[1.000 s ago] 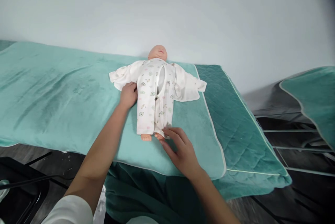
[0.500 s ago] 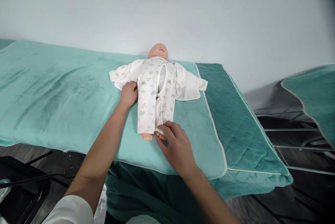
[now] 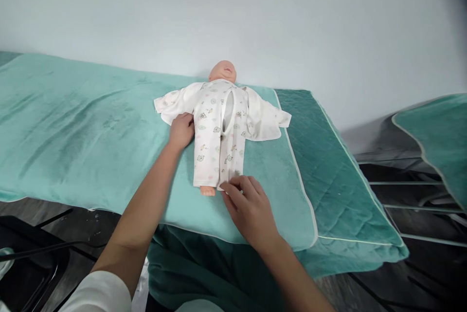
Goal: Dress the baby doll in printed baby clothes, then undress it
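A baby doll (image 3: 223, 71) lies on its back, its head towards the wall. It has on a white printed baby top, with sleeves (image 3: 268, 117) spread to both sides. White patterned baby trousers (image 3: 206, 144) lie over its front, with an oval gap at the crotch. One doll foot (image 3: 207, 191) shows below the left trouser leg; the other is hidden. My right hand (image 3: 251, 207) pinches the cuff of the right trouser leg between thumb and fingers. At the doll's left side, my left hand (image 3: 181, 131) rests with curled fingers against the clothes, fingertips partly hidden.
A light green blanket (image 3: 91, 146) covers the bed beneath the doll. Darker quilted cover (image 3: 339, 175) shows at the right end, by the bed's edge. A black chair (image 3: 32, 258) stands at lower left. Metal rails (image 3: 408, 183) and another green cloth (image 3: 438, 132) are at far right.
My right hand has drawn the trouser cuff down and straightened it, so the cuff and hand now cover the right-side foot. My left hand stays at the doll's side.
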